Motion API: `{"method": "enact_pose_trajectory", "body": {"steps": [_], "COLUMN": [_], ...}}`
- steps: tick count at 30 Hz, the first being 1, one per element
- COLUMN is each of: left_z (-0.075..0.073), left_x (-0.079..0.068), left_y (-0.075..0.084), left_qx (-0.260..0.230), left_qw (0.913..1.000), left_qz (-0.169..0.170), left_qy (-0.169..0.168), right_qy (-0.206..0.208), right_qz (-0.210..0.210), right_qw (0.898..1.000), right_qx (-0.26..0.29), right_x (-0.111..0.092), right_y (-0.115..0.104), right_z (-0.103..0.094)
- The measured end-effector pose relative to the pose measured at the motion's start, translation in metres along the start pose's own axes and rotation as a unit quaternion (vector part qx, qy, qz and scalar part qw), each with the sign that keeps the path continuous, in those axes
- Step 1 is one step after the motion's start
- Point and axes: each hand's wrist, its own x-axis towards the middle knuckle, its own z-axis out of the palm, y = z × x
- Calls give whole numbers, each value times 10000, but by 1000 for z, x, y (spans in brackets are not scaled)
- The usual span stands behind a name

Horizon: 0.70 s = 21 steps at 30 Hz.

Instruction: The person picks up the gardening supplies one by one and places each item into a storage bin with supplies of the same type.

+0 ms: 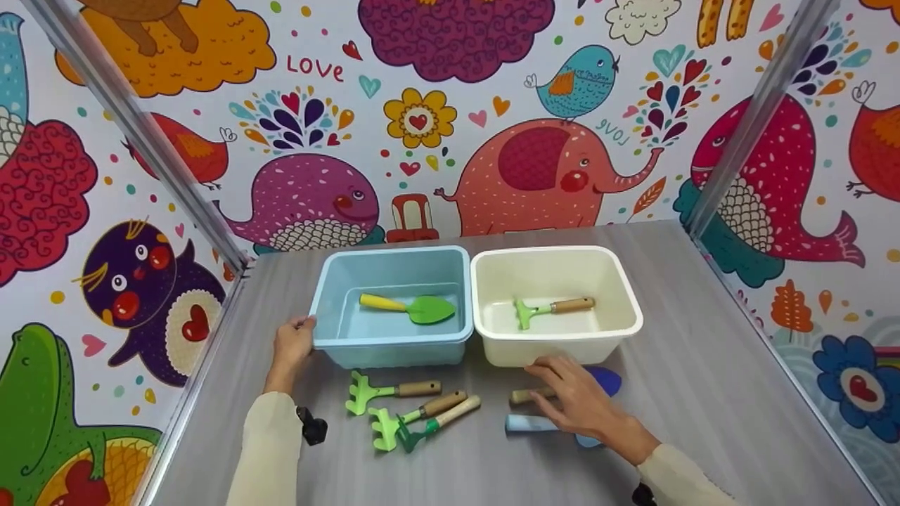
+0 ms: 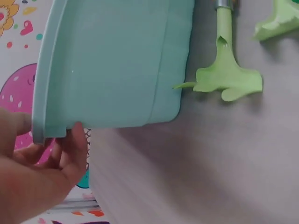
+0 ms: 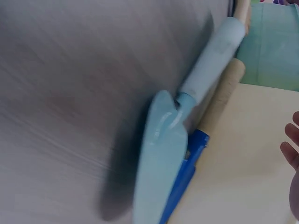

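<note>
Cream left sleeve (image 1: 266,450), between 8 and 9 o'clock; cream right sleeve (image 1: 685,479), at 4 (dial centred between the two loose tool groups, 12 away from the person).
Grey tabletop (image 1: 450,481), beneath everything listed.
Sky-blue tub (image 1: 394,355), at 10 to 11.
Cream tub (image 1: 541,351), at 1, just beside; paired, it seems, within reach of both hands.
Right hand (image 1: 573,393), between 2 and 3: fingers loosely extended above tools, apparently gripping nothing; contact cannot be told.
Left hand (image 1: 292,346), near 10: thumb and fingers pinch the sky-blue tub's rim, presumably steadying it.
Dark-blue trowel (image 3: 201,140) and light-blue trowel (image 3: 170,133), about 3, under the right hand, handles toward 9.
Yellow-handled trowel (image 1: 416,308), inside the sky-blue tub.
Upper light-green rake (image 1: 384,391), lower light-green rake (image 1: 411,417), dark-green rake (image 1: 431,426): at 9, handles toward 2 or 3; grips thus face inward, likely for easy grasping.
Wooden-handled rake (image 1: 545,309), inside the cream tub.
</note>
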Motion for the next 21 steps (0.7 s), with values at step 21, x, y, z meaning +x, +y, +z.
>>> {"method": "enact_pose_trajectory", "body": {"steps": [21], "left_z": [-15], "left_x": [6], "left_y": [4], "left_qx": [-1212], "left_qw": [9807], "left_qz": [-1060], "left_qy": [-1106], "right_qy": [-2138], "right_qz": [1256], "right_qw": [9672], "right_qx": [547], "right_x": [-22], "right_y": [-10], "right_z": [0]}}
